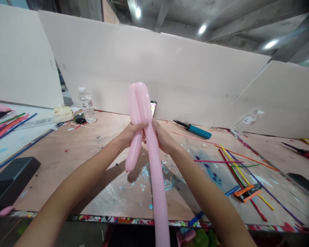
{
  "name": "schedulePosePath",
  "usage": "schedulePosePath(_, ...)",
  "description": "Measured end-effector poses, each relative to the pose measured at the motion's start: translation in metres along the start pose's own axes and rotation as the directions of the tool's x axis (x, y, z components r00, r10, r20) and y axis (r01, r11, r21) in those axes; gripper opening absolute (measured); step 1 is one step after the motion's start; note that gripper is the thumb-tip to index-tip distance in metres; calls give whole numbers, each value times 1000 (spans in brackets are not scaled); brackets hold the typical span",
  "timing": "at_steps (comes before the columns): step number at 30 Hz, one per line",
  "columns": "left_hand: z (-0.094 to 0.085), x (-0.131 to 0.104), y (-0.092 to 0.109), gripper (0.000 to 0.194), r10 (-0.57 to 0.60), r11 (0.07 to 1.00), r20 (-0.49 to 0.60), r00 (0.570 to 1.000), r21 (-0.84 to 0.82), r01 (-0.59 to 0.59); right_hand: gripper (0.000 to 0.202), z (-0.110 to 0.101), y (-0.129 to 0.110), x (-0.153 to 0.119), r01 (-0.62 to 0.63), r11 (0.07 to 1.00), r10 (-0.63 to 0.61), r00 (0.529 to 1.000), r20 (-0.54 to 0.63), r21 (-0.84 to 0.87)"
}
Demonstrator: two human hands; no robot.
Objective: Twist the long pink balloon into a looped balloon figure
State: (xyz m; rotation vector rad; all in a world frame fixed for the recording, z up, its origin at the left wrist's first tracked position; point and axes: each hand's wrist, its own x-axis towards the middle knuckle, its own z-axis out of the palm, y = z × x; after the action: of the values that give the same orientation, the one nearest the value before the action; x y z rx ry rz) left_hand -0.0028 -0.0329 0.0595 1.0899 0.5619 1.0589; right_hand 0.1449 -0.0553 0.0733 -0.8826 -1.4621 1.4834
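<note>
1. head view: pink balloon (154, 151) is held left of the pump (198, 131), folded end up.
2. left hand (134, 134): thumb and fingers pinch the folded joint, probably to prevent unwinding.
3. right hand (164, 136): curls around the joint's pump-facing side, likely steadying it; fingertips are hidden.
4. phone (153, 107): stands left of the pump, presumably for viewing.

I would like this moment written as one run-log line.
left hand: holds long pink rubber balloon at loop's base | right hand: holds same balloon | right of hands: slender teal-and-black plastic pump
</note>
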Motion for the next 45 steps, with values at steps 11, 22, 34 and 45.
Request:
schedulePosePath(11, -9, -1, 2, 48, -276, 954, 268, 923, -38, 296, 39, -3, 5, -16, -331, 808, 200, 932, 303, 487)
schedulePosePath(22, 7, -3, -1, 38, 13, 999, 59, 998, -47, -10, 29, -3, 18, -8, -189, 914, 182, 982, 53, 359)
schedulePosePath(34, 19, 3, -7, 35, 155, 953, -315, 936, -203, -226, 30, 23, -5, -7, -26, 175, -497, 860, -111, -984)
schedulePosePath(45, 15, 8, -8, 40, 98, 936, -300, 949, -297, -190, 17, 15, -34, 2, 48, 344, -298, 953, -61, -938)
